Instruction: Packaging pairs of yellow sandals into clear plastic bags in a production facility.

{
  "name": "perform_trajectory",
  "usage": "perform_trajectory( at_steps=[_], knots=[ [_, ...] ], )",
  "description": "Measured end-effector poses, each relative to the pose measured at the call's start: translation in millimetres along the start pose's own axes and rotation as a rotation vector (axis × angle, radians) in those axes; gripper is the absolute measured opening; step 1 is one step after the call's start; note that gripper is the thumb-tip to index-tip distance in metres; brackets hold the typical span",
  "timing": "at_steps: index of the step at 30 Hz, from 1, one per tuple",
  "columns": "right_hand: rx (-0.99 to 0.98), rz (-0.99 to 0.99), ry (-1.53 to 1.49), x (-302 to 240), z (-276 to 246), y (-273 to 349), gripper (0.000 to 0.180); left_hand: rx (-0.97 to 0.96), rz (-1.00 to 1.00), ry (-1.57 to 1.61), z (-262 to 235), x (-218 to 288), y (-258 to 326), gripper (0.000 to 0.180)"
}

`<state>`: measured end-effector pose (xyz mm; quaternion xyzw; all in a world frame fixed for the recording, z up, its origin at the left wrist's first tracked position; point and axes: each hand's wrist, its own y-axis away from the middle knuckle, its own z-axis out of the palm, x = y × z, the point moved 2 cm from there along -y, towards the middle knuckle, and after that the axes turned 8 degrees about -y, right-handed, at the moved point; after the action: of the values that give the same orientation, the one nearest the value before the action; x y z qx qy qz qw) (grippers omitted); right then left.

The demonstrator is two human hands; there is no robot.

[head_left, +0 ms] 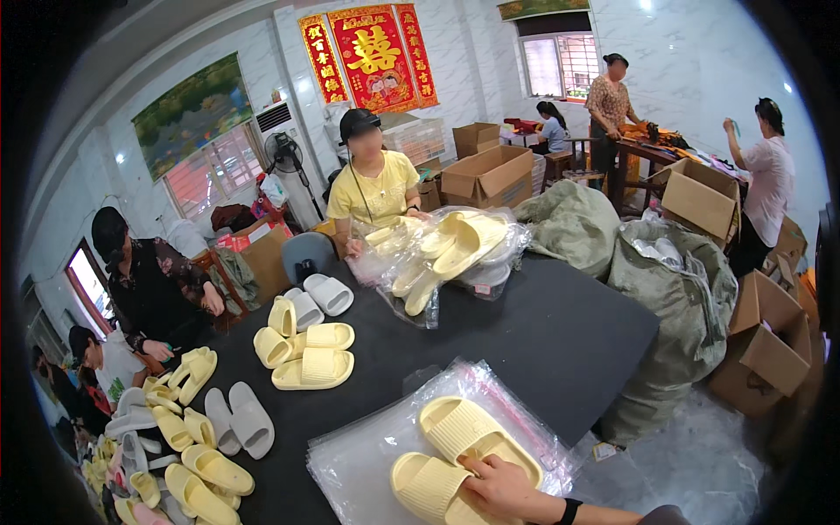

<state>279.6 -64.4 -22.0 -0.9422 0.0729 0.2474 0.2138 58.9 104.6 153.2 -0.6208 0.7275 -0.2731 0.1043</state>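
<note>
My right hand (506, 490) reaches in from the lower right, a black band round its wrist. Its fingers are closed at the inner edges of a pair of pale yellow slippers (468, 429) with ribbed straps. The pair lies over a stack of clear plastic bags (363, 464) at the table's near edge. Part of the nearer slipper is hidden by the hand and cut off by the picture's lower edge. My left hand is out of view.
Yellow slippers (315, 367) and grey slippers (249, 420) stand on the black table (560, 324); a mixed heap lies left. Across it, a person in yellow (372, 188) handles bagged slippers (468, 241). Woven sacks (669, 324) and cartons (766, 337) stand right. Other people work around.
</note>
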Motion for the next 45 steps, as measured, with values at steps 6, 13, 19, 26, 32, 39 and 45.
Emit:
perform_trajectory(
  at_steps=[6, 13, 19, 26, 32, 39, 45],
  knots=[
    [0.043, 0.028, -0.030, -10.8, -4.1, 0.7, 0.017, 0.042, -0.021, 0.061, 23.4, 14.8, -1.0, 0.040],
    [-0.060, 0.047, 0.004, 5.4, -8.5, 11.0, 0.027, 0.049, -0.196, 0.113, 47.3, 47.7, 9.7, 0.040],
    [0.063, 0.123, -0.198, -14.3, -82.3, 31.8, 0.038, -0.218, -0.432, 0.050, 73.4, 79.9, 81.8, 0.073],
    [0.363, 0.619, -0.645, 97.4, -67.6, 132.2, 0.053, -0.505, -0.724, -0.326, 119.1, 126.7, 108.7, 0.081],
    [0.330, 0.660, -1.495, 106.9, -7.5, 151.0, 0.076, -0.423, -0.619, -0.550, 177.8, 86.2, 140.3, 0.074],
    [0.167, 0.486, -0.981, 82.7, -49.9, 96.6, 0.082, -0.275, -0.514, -0.487, 159.6, 67.7, 118.6, 0.067],
    [0.047, 0.515, -1.006, 103.5, -32.4, 54.7, 0.086, -0.309, -0.539, -0.527, 159.0, 29.5, 102.6, 0.048]
  ],
)
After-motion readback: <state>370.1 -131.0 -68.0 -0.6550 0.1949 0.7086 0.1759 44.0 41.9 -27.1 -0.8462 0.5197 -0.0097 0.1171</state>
